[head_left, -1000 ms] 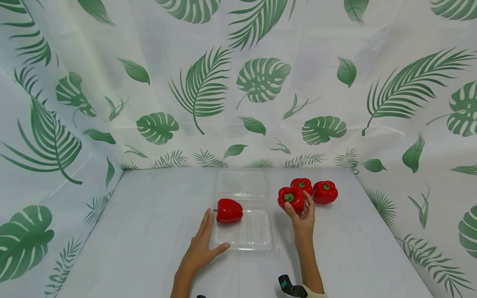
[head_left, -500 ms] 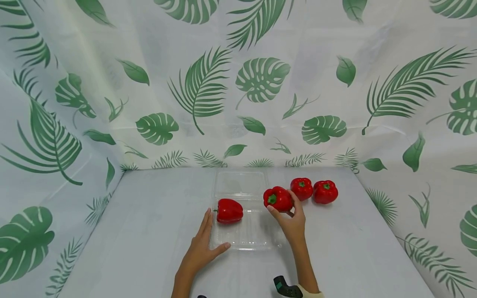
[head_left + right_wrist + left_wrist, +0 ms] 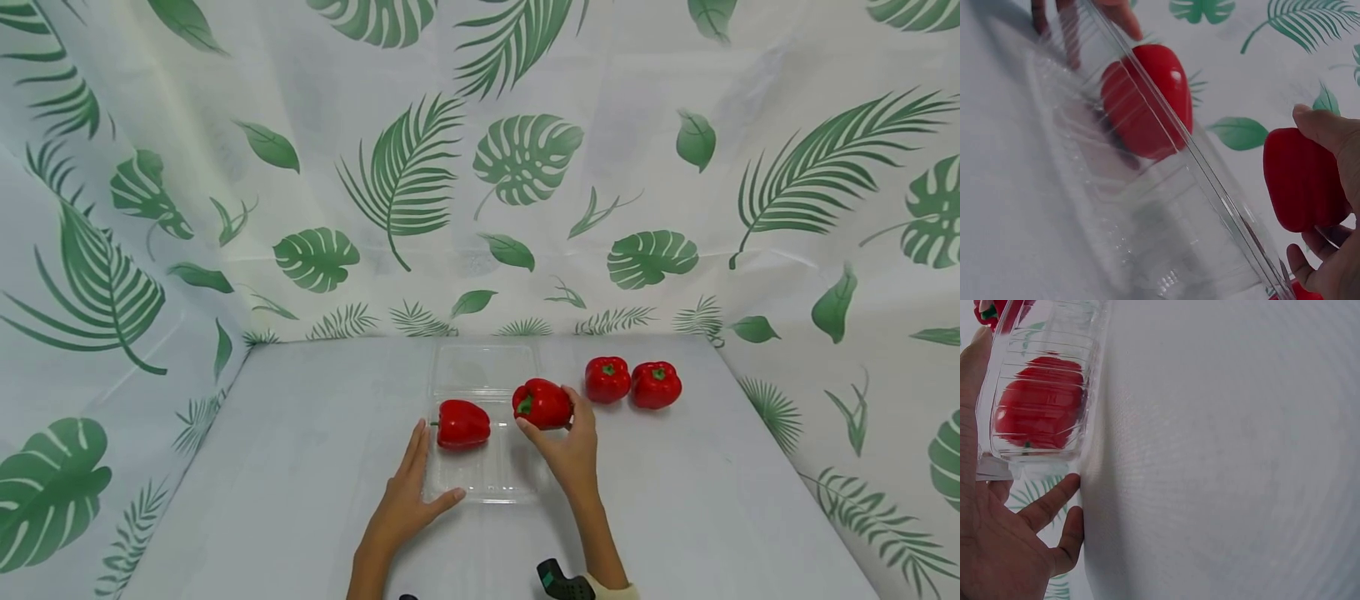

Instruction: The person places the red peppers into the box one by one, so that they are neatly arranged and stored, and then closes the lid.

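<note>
A clear plastic clamshell container [image 3: 517, 483] lies open on the white table with its lid [image 3: 483, 367] folded back. One red bell pepper [image 3: 462, 425] rests on its side in the left part of the tray, its stem pointing left. My left hand [image 3: 405, 504] lies along the container's left side, fingers extended, thumb at the front rim. In my right hand [image 3: 576, 458], a second red bell pepper [image 3: 546, 404] is gripped between thumb and fingers, its green stem facing left and toward me. The right wrist view shows this pepper [image 3: 1297, 181] raised beside the container wall.
Two more red bell peppers, a left one [image 3: 607, 381] and a right one [image 3: 656, 385], stand side by side behind and right of the container. A leaf-patterned white curtain [image 3: 420, 300] encloses the table at the back and sides.
My right hand has carried the gripped pepper leftward, away from the other two peppers, to over the container's right part. My left hand has stayed in place.
</note>
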`<action>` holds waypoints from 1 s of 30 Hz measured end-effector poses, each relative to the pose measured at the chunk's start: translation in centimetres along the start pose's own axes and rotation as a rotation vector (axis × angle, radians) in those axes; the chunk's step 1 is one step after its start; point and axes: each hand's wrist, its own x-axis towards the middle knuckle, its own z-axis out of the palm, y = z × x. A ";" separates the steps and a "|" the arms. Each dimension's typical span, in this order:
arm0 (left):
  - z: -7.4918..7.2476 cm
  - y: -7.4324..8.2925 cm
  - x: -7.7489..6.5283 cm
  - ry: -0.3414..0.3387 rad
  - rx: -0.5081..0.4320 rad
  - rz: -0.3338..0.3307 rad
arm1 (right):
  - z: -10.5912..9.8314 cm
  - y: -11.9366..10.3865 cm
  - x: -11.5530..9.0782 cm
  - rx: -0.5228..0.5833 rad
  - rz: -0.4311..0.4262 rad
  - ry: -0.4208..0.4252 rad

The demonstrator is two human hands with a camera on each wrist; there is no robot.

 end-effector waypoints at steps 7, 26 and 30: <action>-0.2 0.0 0.0 -0.005 0.009 -0.002 | 1.0 -0.1 -0.3 -0.045 -0.038 0.013; -0.3 0.2 -0.1 0.001 -0.009 -0.001 | 2.8 -0.4 -1.0 -0.437 -0.133 0.064; -0.2 0.2 -0.1 0.000 -0.008 0.003 | 3.0 -0.3 -1.0 -0.476 -0.121 0.050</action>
